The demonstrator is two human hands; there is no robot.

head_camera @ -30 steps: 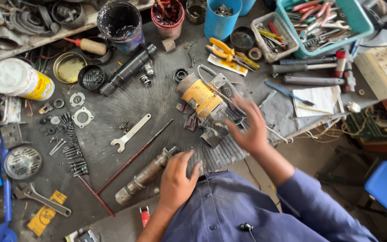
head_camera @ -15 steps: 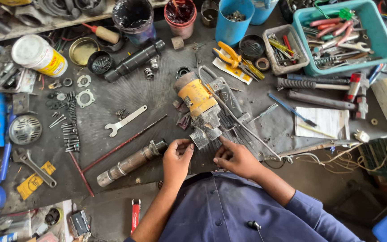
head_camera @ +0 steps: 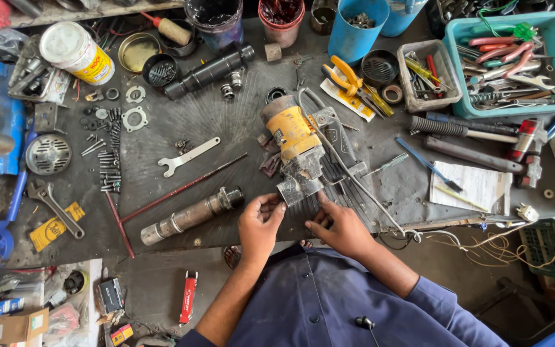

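Observation:
A yellow and grey power tool point(head_camera: 295, 142) lies partly taken apart at the middle of the dark workbench point(head_camera: 181, 115), its grey metal end towards me. My left hand point(head_camera: 260, 222) touches that grey end from the left with thumb and fingers. My right hand point(head_camera: 336, 225) touches it from the right and below. Both hands pinch at the same metal housing. A grey cable point(head_camera: 354, 180) runs from the tool past my right hand.
A long metal cylinder point(head_camera: 191, 215) lies left of my left hand. A flat spanner point(head_camera: 186, 156), a thin red rod point(head_camera: 181, 189), screws and washers point(head_camera: 107, 154) lie further left. Pliers point(head_camera: 349, 80), cups, a small tray point(head_camera: 426, 74) and a teal bin point(head_camera: 515, 64) of tools stand behind.
My right hand came back from the right side of the tool to its near end. My left hand rose from near the cylinder to the same end. The camera moved closer.

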